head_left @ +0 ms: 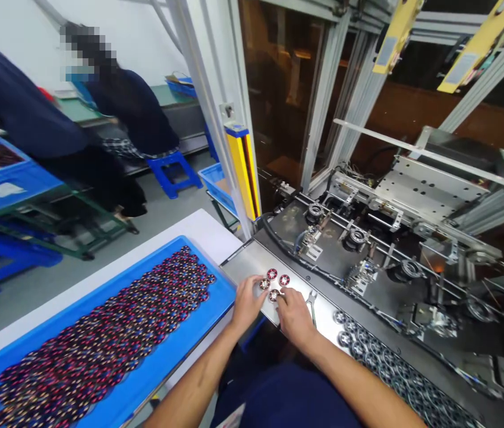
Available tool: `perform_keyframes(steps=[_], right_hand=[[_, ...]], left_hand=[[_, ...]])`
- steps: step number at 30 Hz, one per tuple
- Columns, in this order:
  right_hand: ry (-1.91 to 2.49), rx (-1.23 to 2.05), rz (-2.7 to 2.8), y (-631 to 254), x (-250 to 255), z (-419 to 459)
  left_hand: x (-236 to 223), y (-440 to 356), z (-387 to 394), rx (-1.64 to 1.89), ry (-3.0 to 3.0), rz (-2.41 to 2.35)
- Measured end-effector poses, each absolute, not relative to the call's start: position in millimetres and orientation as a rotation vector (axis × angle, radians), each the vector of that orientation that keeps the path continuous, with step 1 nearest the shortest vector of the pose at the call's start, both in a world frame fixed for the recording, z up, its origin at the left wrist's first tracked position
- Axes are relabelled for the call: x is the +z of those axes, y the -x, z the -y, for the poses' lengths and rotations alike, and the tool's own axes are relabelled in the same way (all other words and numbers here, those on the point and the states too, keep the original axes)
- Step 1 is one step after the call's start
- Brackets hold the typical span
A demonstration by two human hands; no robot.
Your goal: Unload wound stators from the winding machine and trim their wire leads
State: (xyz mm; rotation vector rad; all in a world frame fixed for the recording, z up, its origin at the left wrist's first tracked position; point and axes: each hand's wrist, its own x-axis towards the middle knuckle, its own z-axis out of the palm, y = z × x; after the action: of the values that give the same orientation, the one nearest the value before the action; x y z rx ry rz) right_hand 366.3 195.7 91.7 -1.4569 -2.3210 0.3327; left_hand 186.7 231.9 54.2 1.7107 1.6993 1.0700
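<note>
On the metal ledge (237, 268) of the machine lie a few small round motor stators with light star-shaped centres and dark or red rims. My left hand (247, 304) pinches the left stator (264, 284) between thumb and fingers at its edge. The fingers of my right hand (295, 315) are closed at the rim of the nearest stator (274, 295), partly covering it. Just beyond my fingertips sit a red-rimmed stator (272, 274) and another red-rimmed stator (284, 280), both untouched. Pliers (312, 304) lie right of my right hand.
A blue tray (210, 252) heaped with stators stands at left. Rows of grey metal rings (379, 359) line the ledge at right. Behind it is the machine bed (336, 249) with fixtures. A yellow light-curtain post (243, 172) rises ahead. Two people work at left.
</note>
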Motion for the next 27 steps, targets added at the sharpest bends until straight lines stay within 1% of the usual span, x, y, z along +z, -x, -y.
perform_keyframes(steps=[6, 9, 15, 19, 23, 27], right_hand=[[1.673, 0.172, 2.128, -481, 101, -103], [1.763, 0.118, 2.065, -512, 92, -76], [1.772, 0.176, 2.118, -499, 80, -75], [1.725, 0.253, 2.219, -501, 83, -82], [1.528, 0.248, 2.346, -512, 81, -92], [1.255, 0.197, 2.391, -513, 84, -117]], left_hand=[[73, -161, -188, 1.126, -1.713, -1.759], [85, -166, -170, 1.127, -1.714, -1.759], [113, -202, -174, 1.078, -1.827, -1.568], [133, -217, -174, 0.945, -1.635, -1.401], [141, -233, -161, 0.769, -1.439, -1.28], [132, -254, -160, 0.671, -1.211, -1.077]])
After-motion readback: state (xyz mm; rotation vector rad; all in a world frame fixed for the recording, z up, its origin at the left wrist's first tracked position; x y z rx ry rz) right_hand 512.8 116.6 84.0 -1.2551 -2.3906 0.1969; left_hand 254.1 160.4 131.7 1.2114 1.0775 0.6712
